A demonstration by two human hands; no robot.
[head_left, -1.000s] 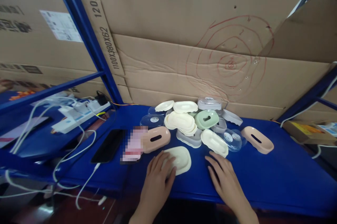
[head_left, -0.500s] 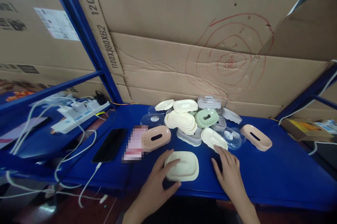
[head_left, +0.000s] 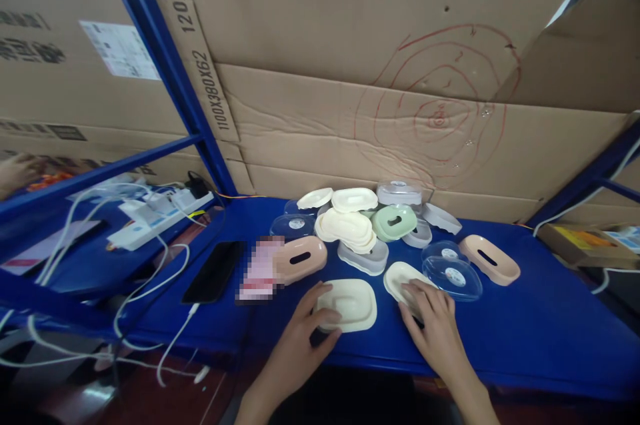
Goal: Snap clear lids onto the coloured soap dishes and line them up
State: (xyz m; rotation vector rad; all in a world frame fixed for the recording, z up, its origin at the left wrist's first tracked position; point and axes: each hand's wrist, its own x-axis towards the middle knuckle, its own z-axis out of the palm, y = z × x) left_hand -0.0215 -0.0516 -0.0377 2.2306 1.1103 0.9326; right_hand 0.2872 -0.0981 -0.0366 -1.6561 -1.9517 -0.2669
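Observation:
A cream oval tray [head_left: 357,302], looking like a soap dish part, lies at the table's front with its raised middle up. At its left end my left hand [head_left: 313,325] grips it, fingers over the top and thumb at the near edge. My right hand [head_left: 433,318] has its fingers on another cream oval tray [head_left: 397,276], its thumb by the near side; part of this tray is hidden under the hand. Just beyond that hand lie clear plastic lids [head_left: 455,278] with round stickers. Behind both hands is a pile with cream trays [head_left: 345,225], a green slotted dish [head_left: 395,222] and grey trays [head_left: 367,258].
Peach slotted dishes lie left [head_left: 307,258] and right [head_left: 493,258] of the pile. A black phone [head_left: 213,272] on a cable and a blurred pink item [head_left: 257,272] are at left. A power strip [head_left: 160,222] stands beyond the blue frame post. Cardboard [head_left: 300,112] backs the table.
The left cream tray has shifted slightly away from me with my left hand. My right fingers reach further over their tray, which sits nearer, and a clear lid has slid toward me.

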